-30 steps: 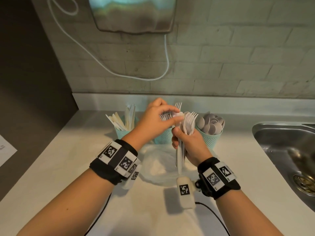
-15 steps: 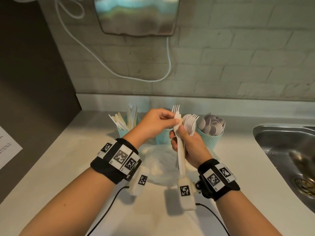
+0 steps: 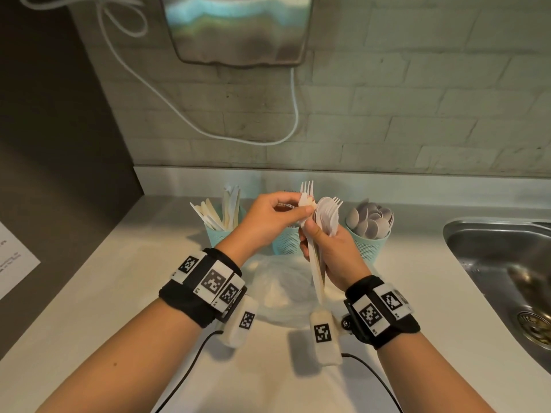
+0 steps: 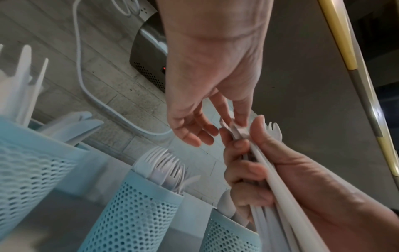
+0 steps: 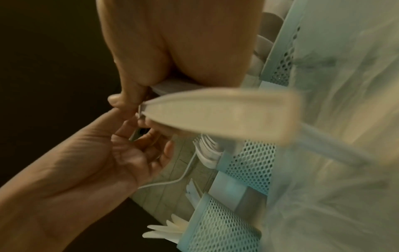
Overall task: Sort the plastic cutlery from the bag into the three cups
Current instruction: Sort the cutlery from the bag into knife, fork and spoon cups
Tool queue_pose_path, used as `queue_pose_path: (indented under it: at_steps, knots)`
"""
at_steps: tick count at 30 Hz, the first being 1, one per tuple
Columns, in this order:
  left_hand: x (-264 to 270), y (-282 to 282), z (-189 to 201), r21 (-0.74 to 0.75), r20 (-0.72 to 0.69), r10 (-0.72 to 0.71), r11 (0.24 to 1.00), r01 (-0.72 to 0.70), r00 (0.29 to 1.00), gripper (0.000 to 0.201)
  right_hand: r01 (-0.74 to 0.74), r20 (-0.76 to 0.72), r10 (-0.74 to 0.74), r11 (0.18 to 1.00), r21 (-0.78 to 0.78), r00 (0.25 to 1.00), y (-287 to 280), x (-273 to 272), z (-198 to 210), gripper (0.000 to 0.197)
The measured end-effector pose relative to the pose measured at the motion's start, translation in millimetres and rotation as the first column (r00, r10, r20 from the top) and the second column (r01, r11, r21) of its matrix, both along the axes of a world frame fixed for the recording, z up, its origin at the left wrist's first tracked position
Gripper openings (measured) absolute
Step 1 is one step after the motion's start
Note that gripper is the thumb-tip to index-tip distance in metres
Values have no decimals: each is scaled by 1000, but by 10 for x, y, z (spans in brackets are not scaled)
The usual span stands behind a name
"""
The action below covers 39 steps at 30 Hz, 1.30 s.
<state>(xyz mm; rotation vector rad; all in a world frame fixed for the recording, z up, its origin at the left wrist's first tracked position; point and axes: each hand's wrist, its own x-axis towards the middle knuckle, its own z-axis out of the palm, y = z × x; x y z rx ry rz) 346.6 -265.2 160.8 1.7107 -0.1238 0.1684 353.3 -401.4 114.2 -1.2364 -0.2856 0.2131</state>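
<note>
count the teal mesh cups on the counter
3, in a row by the wall: knife cup left, fork cup middle, partly behind the hands, spoon cup right.

Counter, wall and sink around the work

A pale countertop (image 3: 98, 293) meets a grey brick wall (image 3: 417, 99) at the far side; a metal wall unit (image 3: 238, 28) hangs high there, a white cable (image 3: 185, 120) looping under it. A steel sink (image 3: 501, 263) sits right, a printed sheet (image 3: 12, 257) far left.
</note>
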Motion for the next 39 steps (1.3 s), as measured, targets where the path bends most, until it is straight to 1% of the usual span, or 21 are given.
queue_pose_path:
  at_steps: [4,5,7,10,13,15,18,21,23,25,27,29,31,32,34,35,36,37,39]
  knots:
    - [42,16,8,-67,34,95,993,-93,995,14,127,77,-120,986,-104,990,29,11,-40,4]
    - [58,36,12,-64,30,110,992,-108,994,11,158,117,-142,978,-139,983,31,12,-45,6]
    - [83,81,3,-30,19,118,993,-117,993,10,198,188,-162,960,-198,969,38,8,-49,17]
    - [71,102,-11,2,18,90,996,-90,996,12,240,242,-187,947,-212,952,60,-9,-44,24]
    - [45,83,-34,48,-3,77,996,-77,997,13,226,253,-173,954,-199,952,86,-25,-39,28]
    - [41,74,-55,48,-18,83,995,-82,996,13,203,240,-153,959,-199,959,95,-31,-31,26]
    - [59,94,-53,-12,-29,105,994,-105,994,9,183,213,-136,958,-222,968,82,-16,-47,19]
    - [119,182,-2,-114,-8,168,979,-168,986,12,177,188,-135,957,-229,973,56,-5,-77,14]
    - [130,201,38,-176,-5,176,969,-174,984,13,170,191,-125,957,-235,974,47,-12,-81,13]
    - [103,151,41,-224,-1,172,960,-168,985,11,173,201,-127,957,-232,971,60,-32,-61,17]
    - [72,83,-16,-238,-6,178,956,-174,984,8,167,199,-122,959,-228,972,79,-40,-38,21]
    - [53,33,-93,-209,-15,188,960,-187,982,9,152,184,-110,960,-236,977,96,-58,-11,22]
    - [47,25,-105,-217,-17,214,953,-212,977,9,177,194,-124,943,-282,973,101,-55,-11,24]
    - [48,32,-81,-248,-11,233,942,-229,972,10,192,191,-138,935,-299,972,96,-50,-12,23]
    - [53,67,8,-318,16,278,912,-259,961,12,212,154,-171,927,-309,973,86,-29,-15,10]
    - [54,88,62,-335,40,296,904,-266,954,13,234,145,-197,917,-323,970,82,-10,-17,7]
    - [51,107,102,-335,68,304,904,-266,950,14,274,160,-230,893,-357,960,77,25,-41,8]
    - [32,104,140,-314,101,302,914,-258,948,14,320,196,-261,856,-406,945,72,63,-71,11]
    - [-31,43,160,-185,164,273,952,-242,948,11,401,280,-295,772,-493,913,76,110,-115,24]
